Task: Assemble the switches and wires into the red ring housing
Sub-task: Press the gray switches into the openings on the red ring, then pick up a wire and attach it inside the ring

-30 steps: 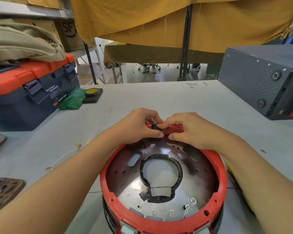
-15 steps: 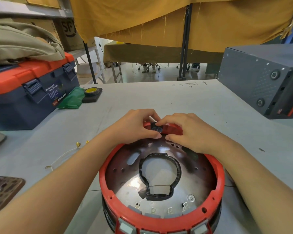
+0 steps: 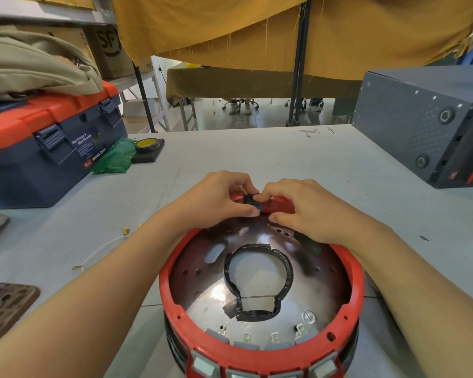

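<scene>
Red ring housing (image 3: 260, 353) sat on surface (image 3: 298, 159), open side up. Left hand (image 3: 219, 199) and right hand (image 3: 301, 207), fingers curled, pinched small black switch (image 3: 253, 201) at far rim. I judged it partly seated. Near rim held grey switches (image 3: 204, 366); loose wire (image 3: 101, 249) left outside, uninstalled.

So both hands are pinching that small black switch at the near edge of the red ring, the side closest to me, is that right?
Not quite. The left hand and right hand do pinch the small black switch, but at the far edge of the red ring housing, the side away from you. The head view shows it.
</scene>
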### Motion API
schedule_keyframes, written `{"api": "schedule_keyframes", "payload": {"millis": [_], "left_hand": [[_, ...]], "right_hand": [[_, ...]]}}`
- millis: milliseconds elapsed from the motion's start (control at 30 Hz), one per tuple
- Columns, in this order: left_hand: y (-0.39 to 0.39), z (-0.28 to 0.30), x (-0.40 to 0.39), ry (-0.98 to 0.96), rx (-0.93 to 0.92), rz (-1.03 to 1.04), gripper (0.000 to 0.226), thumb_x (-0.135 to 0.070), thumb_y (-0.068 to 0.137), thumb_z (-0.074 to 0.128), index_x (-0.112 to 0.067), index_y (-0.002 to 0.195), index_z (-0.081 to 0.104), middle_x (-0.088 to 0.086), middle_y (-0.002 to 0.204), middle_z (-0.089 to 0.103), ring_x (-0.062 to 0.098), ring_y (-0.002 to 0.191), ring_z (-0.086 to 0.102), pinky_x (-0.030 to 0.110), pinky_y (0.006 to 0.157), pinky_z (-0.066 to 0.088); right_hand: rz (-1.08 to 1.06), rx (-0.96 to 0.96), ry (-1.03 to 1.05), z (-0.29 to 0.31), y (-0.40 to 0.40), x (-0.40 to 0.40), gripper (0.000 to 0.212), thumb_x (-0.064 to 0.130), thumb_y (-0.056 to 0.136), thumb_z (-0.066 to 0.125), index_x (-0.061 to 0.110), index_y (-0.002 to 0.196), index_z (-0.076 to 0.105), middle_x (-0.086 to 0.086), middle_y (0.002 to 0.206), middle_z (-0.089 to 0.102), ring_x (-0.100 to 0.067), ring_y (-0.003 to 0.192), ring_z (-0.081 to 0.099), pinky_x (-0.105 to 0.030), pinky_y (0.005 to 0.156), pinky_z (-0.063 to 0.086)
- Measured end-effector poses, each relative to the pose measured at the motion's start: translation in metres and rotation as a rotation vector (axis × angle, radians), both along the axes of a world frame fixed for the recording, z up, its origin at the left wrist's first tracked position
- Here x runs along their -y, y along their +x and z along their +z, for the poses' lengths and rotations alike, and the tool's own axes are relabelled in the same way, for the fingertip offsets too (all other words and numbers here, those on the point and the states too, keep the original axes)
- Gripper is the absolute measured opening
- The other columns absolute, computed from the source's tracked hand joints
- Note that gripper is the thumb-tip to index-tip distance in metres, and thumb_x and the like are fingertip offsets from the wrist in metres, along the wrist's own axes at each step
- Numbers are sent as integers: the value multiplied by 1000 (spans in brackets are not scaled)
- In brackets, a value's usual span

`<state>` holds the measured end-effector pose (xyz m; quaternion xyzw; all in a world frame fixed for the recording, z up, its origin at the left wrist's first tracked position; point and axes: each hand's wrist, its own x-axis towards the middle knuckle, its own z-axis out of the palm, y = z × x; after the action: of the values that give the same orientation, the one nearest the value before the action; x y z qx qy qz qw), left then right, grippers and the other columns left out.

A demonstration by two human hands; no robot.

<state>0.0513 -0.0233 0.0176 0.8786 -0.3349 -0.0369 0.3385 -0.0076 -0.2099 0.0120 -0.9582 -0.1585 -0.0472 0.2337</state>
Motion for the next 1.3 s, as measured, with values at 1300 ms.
{"api": "schedule_keyframes", "payload": {"millis": [1300], "left_hand": [[-49, -6, -114, -206, -176, 431, 17, -17, 90, 62, -28, 100, 70, -9, 101, 70, 4, 93, 64, 18, 79, 48]], "right_hand": [[-176, -8, 0, -1, -36, -2, 46, 13, 93, 54, 31, 134, 50, -4, 128, 56, -24, 114, 51, -30, 92, 39]]}}
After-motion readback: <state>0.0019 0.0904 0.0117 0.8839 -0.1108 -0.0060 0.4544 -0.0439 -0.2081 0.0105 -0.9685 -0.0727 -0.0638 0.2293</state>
